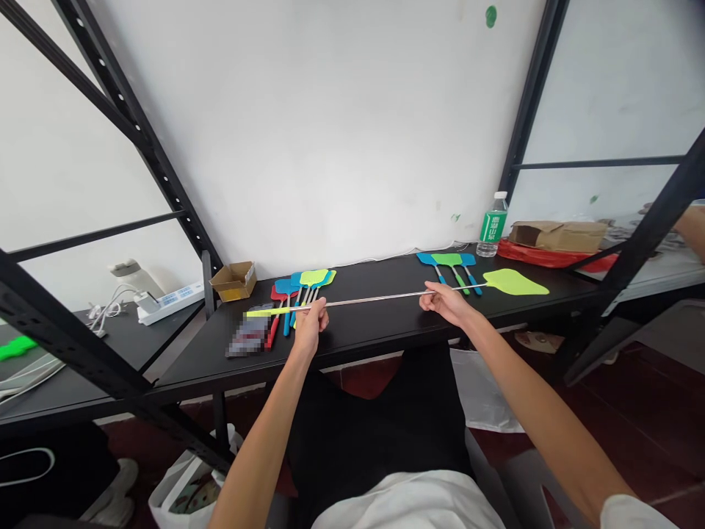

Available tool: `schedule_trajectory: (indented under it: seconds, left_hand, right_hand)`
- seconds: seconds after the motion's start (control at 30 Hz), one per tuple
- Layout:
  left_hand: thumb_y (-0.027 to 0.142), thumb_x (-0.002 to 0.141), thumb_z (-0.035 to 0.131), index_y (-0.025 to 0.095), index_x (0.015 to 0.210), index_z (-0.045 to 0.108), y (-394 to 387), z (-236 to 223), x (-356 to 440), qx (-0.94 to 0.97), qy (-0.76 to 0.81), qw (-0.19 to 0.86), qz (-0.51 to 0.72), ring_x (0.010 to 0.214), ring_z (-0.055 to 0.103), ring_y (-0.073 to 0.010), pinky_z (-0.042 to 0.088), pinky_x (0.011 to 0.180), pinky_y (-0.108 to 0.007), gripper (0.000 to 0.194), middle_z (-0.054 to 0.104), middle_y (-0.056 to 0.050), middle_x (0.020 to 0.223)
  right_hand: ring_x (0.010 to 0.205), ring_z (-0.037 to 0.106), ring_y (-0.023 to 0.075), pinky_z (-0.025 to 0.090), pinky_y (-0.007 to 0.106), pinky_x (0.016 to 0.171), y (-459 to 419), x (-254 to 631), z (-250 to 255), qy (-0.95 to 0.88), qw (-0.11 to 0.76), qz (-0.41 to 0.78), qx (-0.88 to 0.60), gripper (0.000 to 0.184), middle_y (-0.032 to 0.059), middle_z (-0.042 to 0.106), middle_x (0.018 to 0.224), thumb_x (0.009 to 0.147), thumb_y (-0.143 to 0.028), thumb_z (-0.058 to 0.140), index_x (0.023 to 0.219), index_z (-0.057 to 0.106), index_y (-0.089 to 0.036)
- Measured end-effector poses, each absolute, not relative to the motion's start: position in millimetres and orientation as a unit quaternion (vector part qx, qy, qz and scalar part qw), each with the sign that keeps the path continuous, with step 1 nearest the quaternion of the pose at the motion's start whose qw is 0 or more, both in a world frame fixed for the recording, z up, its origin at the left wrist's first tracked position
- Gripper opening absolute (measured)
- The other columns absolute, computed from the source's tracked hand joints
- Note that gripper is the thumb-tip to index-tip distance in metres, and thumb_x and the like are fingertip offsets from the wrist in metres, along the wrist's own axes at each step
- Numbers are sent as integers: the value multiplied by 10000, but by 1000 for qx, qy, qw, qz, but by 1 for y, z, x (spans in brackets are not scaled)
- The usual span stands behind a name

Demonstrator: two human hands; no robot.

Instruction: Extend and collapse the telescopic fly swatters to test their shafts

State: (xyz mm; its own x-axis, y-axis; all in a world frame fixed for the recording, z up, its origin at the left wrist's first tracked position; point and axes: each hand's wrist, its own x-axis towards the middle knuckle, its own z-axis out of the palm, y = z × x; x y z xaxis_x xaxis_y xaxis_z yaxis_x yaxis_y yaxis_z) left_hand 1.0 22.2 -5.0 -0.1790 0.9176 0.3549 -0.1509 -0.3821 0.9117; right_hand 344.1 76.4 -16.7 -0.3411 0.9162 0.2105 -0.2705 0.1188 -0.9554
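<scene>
A long fly swatter with a thin silver rod (374, 298), a yellow-green head at the right and a yellow-green grip at the left, is held stretched out level over the black table (380, 330). My left hand (310, 323) is closed around the rod near its handle end. My right hand (445, 302) pinches the rod closer to the head. Behind my left hand lies a pile of swatters (300, 290) with blue, red and yellow-green heads. Three more swatters (452, 266), blue and green, lie behind my right hand.
A small open cardboard box (234, 281) sits at the table's back left. A water bottle (492, 225), a cardboard box on a red tray (556, 239) stand at the right. Black shelf posts (132, 132) frame both sides. A power strip (170, 300) lies left.
</scene>
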Motion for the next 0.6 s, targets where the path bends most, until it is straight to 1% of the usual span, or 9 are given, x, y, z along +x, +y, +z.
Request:
schedule_trajectory:
  seconds: [0.17,0.37,0.47,0.6]
  left_hand:
    - [371,819,662,211,519,325,21,-4,2,474,383,395,688,360,260,-43,249,392,-217,479,280,83,431]
    - [342,795,684,211,499,303,25,-7,0,426,396,359,730,350,248,-36,221,386,-221,500,256,91,440]
    - [327,790,684,217,488,259,26,-9,-2,405,399,348,745,345,242,-41,214,388,-228,533,218,95,428]
    - [340,813,672,214,495,305,24,-8,-2,437,387,349,733,348,259,-47,231,395,-235,503,258,87,426]
  right_hand:
    - [613,567,186,421,334,654,78,346,-19,-587,479,585,-289,443,53,601,547,878,-506,650,576,683,-183]
    - [656,597,196,452,339,704,75,346,-17,-588,473,586,-295,418,70,647,604,868,-519,664,633,721,-178]
    - [641,590,184,456,338,708,75,347,-17,-582,475,590,-296,400,77,668,637,856,-506,678,646,729,-170]
    - [593,564,171,449,340,670,73,346,-14,-562,491,602,-284,351,73,674,629,818,-464,717,625,714,-171]
